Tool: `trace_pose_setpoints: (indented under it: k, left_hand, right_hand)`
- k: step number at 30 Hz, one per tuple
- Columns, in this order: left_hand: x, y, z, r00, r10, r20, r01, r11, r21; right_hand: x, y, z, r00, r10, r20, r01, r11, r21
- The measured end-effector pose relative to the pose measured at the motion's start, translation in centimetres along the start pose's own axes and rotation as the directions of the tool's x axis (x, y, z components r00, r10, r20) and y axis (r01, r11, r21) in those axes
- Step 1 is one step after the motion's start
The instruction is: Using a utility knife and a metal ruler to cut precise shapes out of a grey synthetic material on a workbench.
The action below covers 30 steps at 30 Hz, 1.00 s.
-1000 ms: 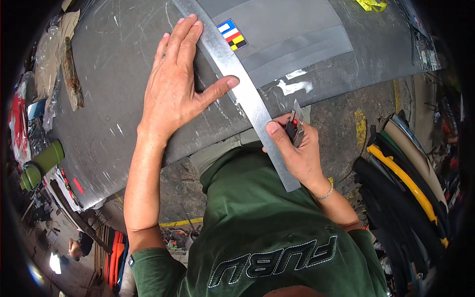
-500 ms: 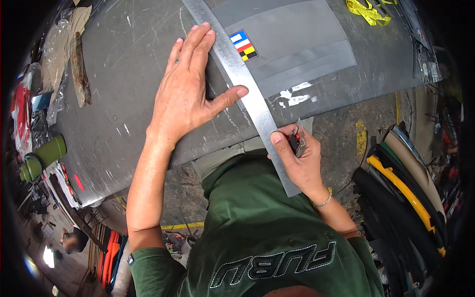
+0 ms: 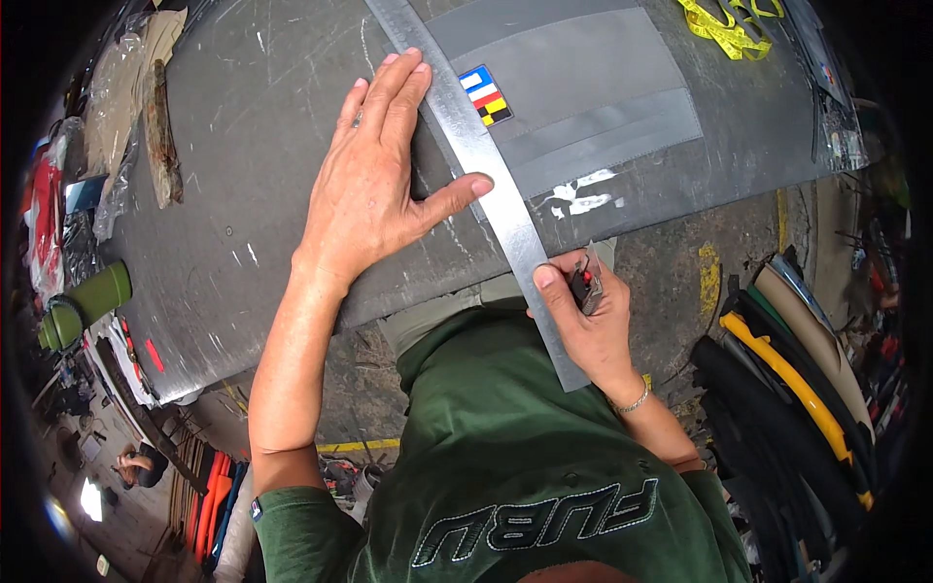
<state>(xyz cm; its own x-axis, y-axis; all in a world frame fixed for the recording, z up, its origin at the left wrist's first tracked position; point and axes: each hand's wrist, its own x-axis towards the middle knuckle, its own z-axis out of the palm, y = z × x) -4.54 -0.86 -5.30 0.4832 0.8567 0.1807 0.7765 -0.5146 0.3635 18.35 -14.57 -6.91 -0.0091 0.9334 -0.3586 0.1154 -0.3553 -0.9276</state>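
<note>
A long steel ruler (image 3: pixel 483 160) lies slantwise over the dark worktable, its near end jutting past the table edge toward my body. My left hand (image 3: pixel 374 180) rests with fingers stretched, fingertips and thumb on the ruler's left part. The near stretch of the ruler is pinched by my right hand (image 3: pixel 598 325), thumb on top. Tucked in that same hand is a small dark tool (image 3: pixel 584 286) with a red spot and a pale, blade-like tip; its full shape is hidden. Right of the ruler lies a grey sewn fabric panel (image 3: pixel 593 73) with a colourful flag patch (image 3: pixel 485 94), partly under the ruler.
A yellow tape measure (image 3: pixel 724 29) is heaped at the far right of the worktable (image 3: pixel 243 282). A rough wooden stick (image 3: pixel 161 136) and plastic wrap lie far left. Fabric rolls (image 3: pixel 787 360) stand right of me; a green roll (image 3: pixel 92 301) is at the left edge. A person sits at lower left.
Both hands and the ruler keep their hold and position, apart from a very slight shift of the whole view. At lower left, the distant person's arm has moved.
</note>
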Motion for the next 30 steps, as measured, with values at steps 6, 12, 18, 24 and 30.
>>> trace_pose_setpoints:
  k: [6,12,18,24,30]
  left_hand:
    - [0.0,0.0,0.0,1.000,-0.007,0.001,0.007,1.000,-0.013]
    - [0.0,0.0,0.0,1.000,-0.013,0.001,0.013,1.000,-0.025]
    - [-0.1,-0.1,0.0,1.000,-0.011,0.006,0.011,1.000,-0.025]
    - [0.4,-0.8,-1.4,0.999,-0.006,0.051,0.004,1.000,0.026]
    - [1.1,-0.8,-1.8,0.999,0.008,0.040,-0.008,1.000,-0.005]
  right_hand:
    - [0.0,0.2,0.0,1.000,-0.006,-0.001,0.006,1.000,0.025]
    - [0.0,0.0,0.0,1.000,-0.010,0.000,0.010,1.000,0.020]
    - [0.0,0.2,0.0,1.000,0.002,0.001,-0.002,1.000,-0.021]
    - [0.1,0.2,0.1,1.000,0.003,-0.017,-0.003,1.000,-0.024]
    - [0.1,0.3,0.2,0.999,0.001,-0.035,-0.001,1.000,0.012]
